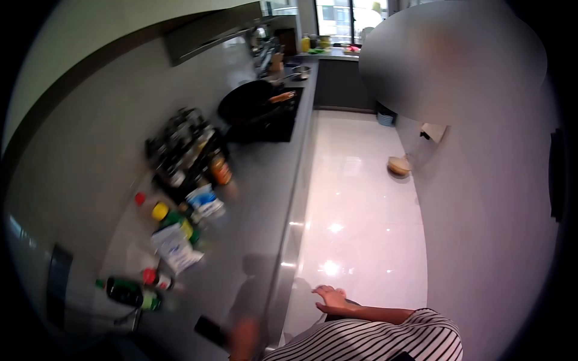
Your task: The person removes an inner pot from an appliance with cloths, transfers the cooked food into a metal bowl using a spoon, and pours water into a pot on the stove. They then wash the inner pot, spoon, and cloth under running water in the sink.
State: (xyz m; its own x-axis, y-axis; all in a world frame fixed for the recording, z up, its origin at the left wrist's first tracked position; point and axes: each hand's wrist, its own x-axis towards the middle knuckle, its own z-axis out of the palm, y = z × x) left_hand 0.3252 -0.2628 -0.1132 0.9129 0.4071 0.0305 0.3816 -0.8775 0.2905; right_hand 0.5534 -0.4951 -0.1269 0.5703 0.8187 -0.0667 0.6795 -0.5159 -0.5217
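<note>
Dark flat object (211, 330): located at the near end of the grey counter (256, 204), just beside the blurred left hand (244, 338), on the side toward the wall. Its inner end meets the fingers or comes very close to them. Contact, grip and lift from the surface cannot be confirmed.

Left hand: over the counter near its front edge. Motion blur hides the fingers; how far they are open cannot be told.

Right hand: (330, 298) open, fingers extended and slightly spread, nothing seen in its hold. It is off the counter, above the pale floor (361, 210), well apart from the object.

Progress: the left hand has reached the object; that much is judged done. Secure hold and clearance from the counter remain unverified. No finished result is visible at the object.

Surroundings: a green bottle (129, 293), a red-capped bottle (159, 278) and a white packet (176, 248) are grouped toward the wall. The black pan (245, 102) sits farther along, at the hob.
</note>
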